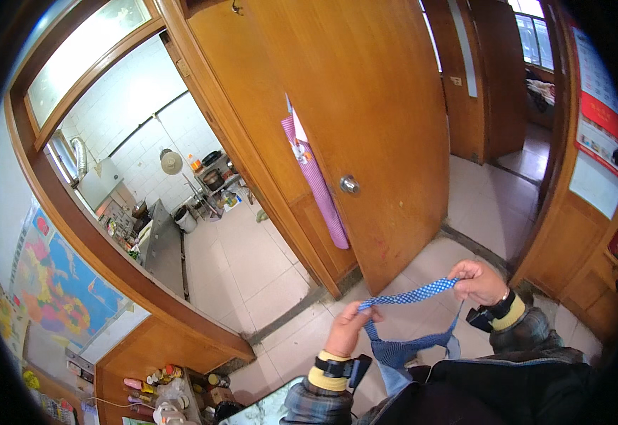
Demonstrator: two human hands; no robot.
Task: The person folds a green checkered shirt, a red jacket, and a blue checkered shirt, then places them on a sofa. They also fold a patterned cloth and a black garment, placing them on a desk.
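My left hand point(347, 328) and my right hand point(478, 282) grip a blue neck strap with white dots point(412, 296), stretched between them. Below the strap hangs the blue cloth of what looks like an apron point(412, 345), close to the front of my dark jacket; its lower part is hidden by the jacket. Both wrists carry black bands over yellow cuffs. Ahead of me a pink-and-white striped cloth point(322, 199) hangs beside the wooden door point(394, 133).
The wooden door has a round metal knob point(349, 184). At left a doorway opens on a kitchen with a metal counter point(161, 244) and a bucket point(185, 219). A low shelf with bottles point(194, 396) stands at lower left. A wall calendar point(601, 106) hangs at right.
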